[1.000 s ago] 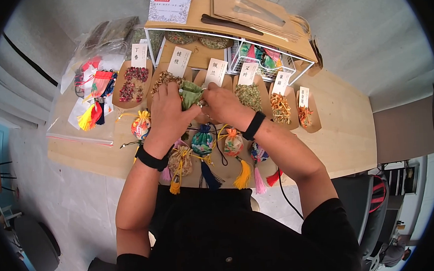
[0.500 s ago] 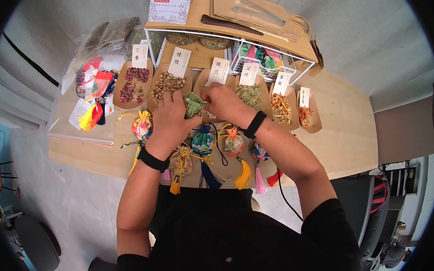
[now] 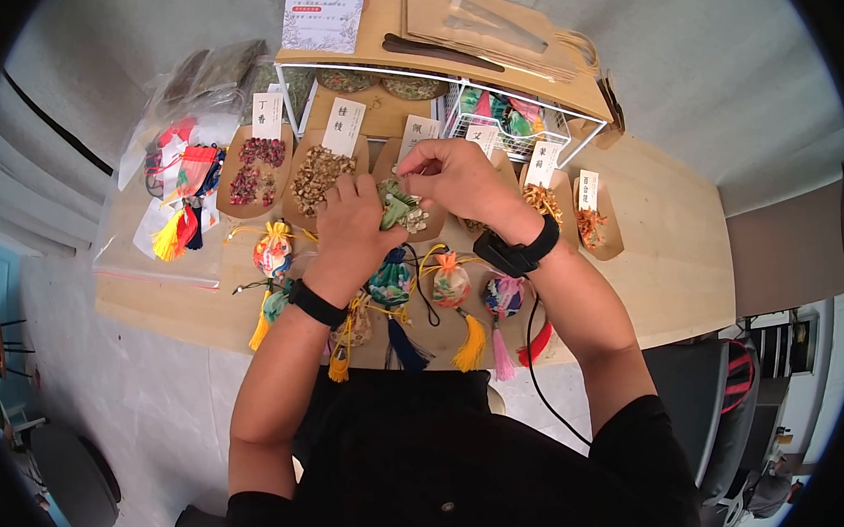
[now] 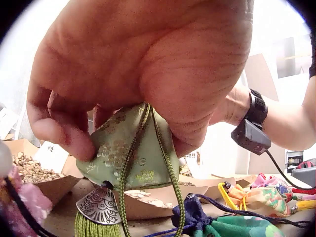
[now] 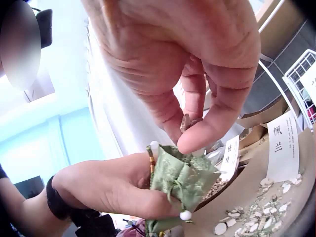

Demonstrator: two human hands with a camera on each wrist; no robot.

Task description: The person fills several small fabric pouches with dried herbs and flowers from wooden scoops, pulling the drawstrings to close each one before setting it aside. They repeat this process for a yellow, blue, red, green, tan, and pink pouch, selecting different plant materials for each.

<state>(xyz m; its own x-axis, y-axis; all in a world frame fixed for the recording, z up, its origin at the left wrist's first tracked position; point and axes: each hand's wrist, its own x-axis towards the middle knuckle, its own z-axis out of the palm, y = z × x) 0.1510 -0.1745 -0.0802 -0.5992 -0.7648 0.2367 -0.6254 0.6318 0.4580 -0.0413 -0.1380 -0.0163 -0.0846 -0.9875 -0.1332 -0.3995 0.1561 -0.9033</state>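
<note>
My left hand (image 3: 352,224) holds a green brocade drawstring pouch (image 4: 126,153) from the side, thumb on one face. Its mouth gapes upward in the right wrist view. White beads sit on the drawstring, and a green tassel (image 4: 98,224) hangs below from a silver fan-shaped charm (image 4: 98,205). Just over the mouth, my right hand (image 5: 197,74) pinches a small brown dried herb piece (image 5: 187,122) between thumb and fingers. Beneath the pouch stands a paper tray (image 5: 296,212) with pale dried slices (image 5: 256,217) and a label card (image 5: 283,145).
More paper trays of dried herbs flank it, including dark red buds (image 3: 260,167) and brown chips (image 3: 325,173). Several tasselled pouches (image 3: 450,286) line the table's near edge. Behind stands a wooden shelf (image 3: 378,15) with a wire basket (image 3: 530,126). A plastic bag (image 3: 121,248) lies left.
My right hand has risen from the pale-slice tray and turned over the pouch mouth. The left hand has carried the pouch slightly right, over the tray.
</note>
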